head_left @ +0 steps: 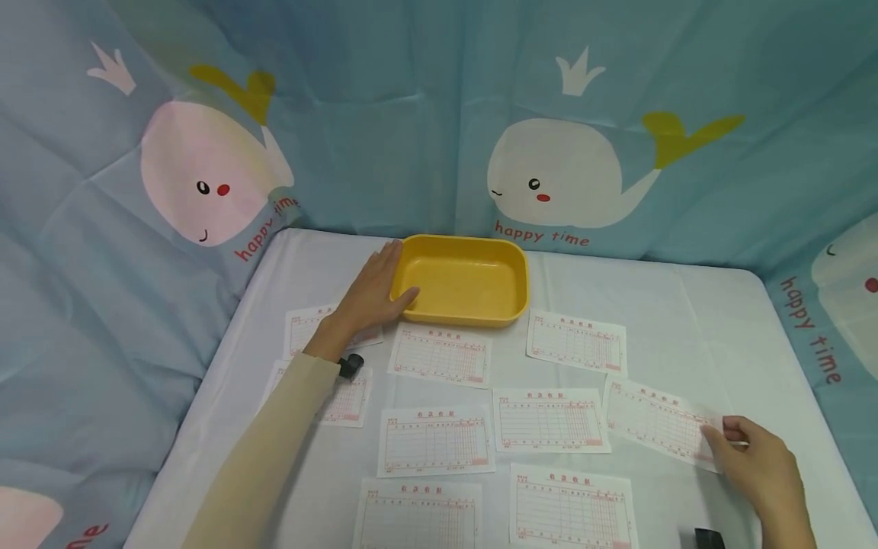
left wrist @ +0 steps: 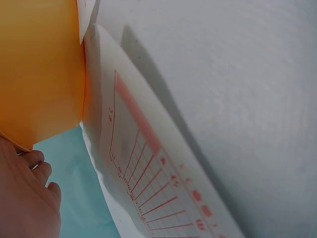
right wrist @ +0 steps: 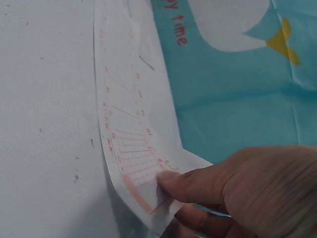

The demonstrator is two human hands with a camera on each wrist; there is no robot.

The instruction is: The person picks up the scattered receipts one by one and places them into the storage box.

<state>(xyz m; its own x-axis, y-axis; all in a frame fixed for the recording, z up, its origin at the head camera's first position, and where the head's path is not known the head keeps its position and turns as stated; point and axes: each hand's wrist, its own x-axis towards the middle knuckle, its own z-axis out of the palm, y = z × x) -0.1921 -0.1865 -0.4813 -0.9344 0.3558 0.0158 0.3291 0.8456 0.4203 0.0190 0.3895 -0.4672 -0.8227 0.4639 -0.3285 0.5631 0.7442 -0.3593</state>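
Observation:
My left hand [head_left: 376, 286] rests against the left side of a yellow plastic tray [head_left: 519, 282], its thumb over the front left of the rim. In the left wrist view, the fingers lie beside the outer wall of the tray [left wrist: 42, 64]. At the right, my right hand [head_left: 757, 461] pinches the right end of a printed receipt slip [head_left: 658, 419] between thumb and fingers. The right wrist view shows this slip [right wrist: 131, 153] bending, its near end raised off the white cloth. My left forearm covers parts of two receipt slips.
Several more receipt slips lie spread on the white table [head_left: 693, 320], among them one [head_left: 439, 354] in front of the tray and one [head_left: 576, 341] right of it. A blue whale-print curtain [head_left: 425, 152] encloses the back and sides.

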